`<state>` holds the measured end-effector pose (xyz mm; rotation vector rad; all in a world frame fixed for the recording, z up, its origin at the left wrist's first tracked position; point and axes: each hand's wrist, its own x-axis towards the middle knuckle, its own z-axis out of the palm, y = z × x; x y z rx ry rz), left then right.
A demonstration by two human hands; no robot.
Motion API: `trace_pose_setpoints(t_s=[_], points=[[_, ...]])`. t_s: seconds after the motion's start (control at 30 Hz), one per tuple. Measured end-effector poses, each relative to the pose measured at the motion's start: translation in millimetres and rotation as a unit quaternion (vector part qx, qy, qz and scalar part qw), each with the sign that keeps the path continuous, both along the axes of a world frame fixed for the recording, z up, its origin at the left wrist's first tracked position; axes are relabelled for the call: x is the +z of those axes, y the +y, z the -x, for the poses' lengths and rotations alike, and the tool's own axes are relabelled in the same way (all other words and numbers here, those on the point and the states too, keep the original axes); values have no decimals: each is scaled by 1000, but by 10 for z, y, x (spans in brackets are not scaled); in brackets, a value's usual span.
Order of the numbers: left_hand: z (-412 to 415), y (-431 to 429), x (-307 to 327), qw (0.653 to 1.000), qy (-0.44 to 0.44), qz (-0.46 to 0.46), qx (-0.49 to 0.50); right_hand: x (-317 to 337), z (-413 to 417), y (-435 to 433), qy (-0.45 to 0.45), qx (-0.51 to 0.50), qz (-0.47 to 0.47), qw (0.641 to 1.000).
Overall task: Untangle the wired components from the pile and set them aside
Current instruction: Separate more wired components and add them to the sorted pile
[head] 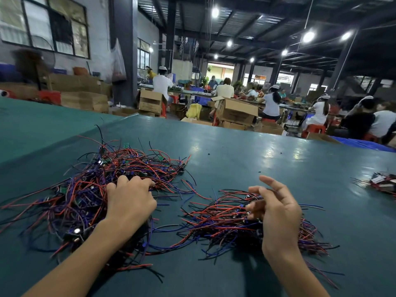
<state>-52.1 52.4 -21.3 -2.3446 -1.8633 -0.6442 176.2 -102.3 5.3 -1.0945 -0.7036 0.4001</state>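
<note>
left hand (pixel 130 202): finger ends buried in pile (pixel 85 189) | bundle (pixel 385 184): cut by right edge | far workers (pixel 272 103): blurred

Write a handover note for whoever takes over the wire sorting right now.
Left hand: fingers curled into the big pile on the left of the table.
Right hand: loosely curled over the small pile; whether it holds a wire is unclear.
Done: some wired pieces lie set aside in the small pile.
Left: the big pile is the larger one; keep pulling pieces out.
</note>
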Motion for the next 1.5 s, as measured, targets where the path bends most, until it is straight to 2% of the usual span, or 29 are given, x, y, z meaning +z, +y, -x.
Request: trace_pose_setpoints(t_s=[0.17, 0.23, 0.33, 0.6, 0.67, 0.73, 0.83, 0.9, 1.0, 1.1, 1.23, 1.4, 1.5], points=[[-56, -67, 40, 996, -79, -28, -22, -29, -29, 19, -8, 12, 11, 1000], [-76, -112, 57, 986, -153, -31, -59, -41, -38, 25, -9, 17, 12, 1000], [-119, -215, 75, 951, -277, -40, -129, -55, -39, 29, -9, 26, 13, 1000], [-249, -436, 122, 900, -358, -132, -212, -72, 46, 26, -48, 76, 47, 995], [-279, -508, 135, 888, -366, -144, -239, -98, 100, 25, -91, 102, 64, 989], [-300, -575, 144, 881, -369, -146, -260, -146, 156, 16, -170, 120, 84, 975], [-337, -682, 175, 868, -373, -161, -286, -239, 239, 15, -313, 138, 113, 933], [-371, -795, 205, 852, -371, -168, -330, -272, 302, 22, -359, 171, 114, 911], [-443, -972, 175, 822, -342, -149, -431, -254, 390, 5, -388, 223, 80, 891], [-489, -1065, 113, 810, -286, -140, -492, -274, 382, -7, -420, 215, 58, 880], [-449, -1013, 117, 791, -261, -134, -537, -273, 338, 4, -424, 170, 64, 887], [-410, -959, 123, 766, -279, -171, -553, -252, 330, 21, -455, 134, 70, 878], [-417, -981, 132, 757, -290, -195, -553, -247, 351, -1, -444, 146, 81, 880]])
